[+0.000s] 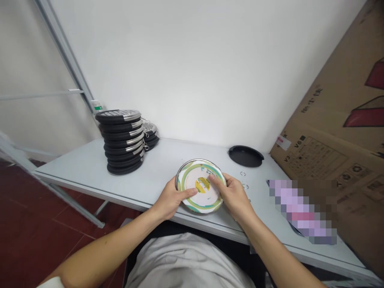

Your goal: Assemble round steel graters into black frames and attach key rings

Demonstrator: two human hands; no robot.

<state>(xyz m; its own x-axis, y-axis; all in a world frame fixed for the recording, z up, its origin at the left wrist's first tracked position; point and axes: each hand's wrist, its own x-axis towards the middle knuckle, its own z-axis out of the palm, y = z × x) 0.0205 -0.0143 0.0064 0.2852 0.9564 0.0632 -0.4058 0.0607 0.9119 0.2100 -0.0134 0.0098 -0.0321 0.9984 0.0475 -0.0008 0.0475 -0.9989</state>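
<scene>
1. The left hand [170, 199] grips the left edge of a round disc [204, 197], thumb lying across its printed face, fingers curled behind and mostly hidden.
2. The right hand [235, 194] clasps the opposite edge, likewise with its thumb on the face.
3. The disc, patterned in green, white and yellow with a thin dark rim, is held tilted over the front edge of the pale table [186, 149].
4. Just beyond the right hand lie small metal rings [243, 174]; behind them sits a shallow black tray [246, 156].
5. Well to the left rises a stack of black-and-silver discs [123, 144], with a lower pile of perforated discs [150, 129] behind it.
6. At far right stands a large cardboard box [322, 160], near a pixelated item [300, 212].
</scene>
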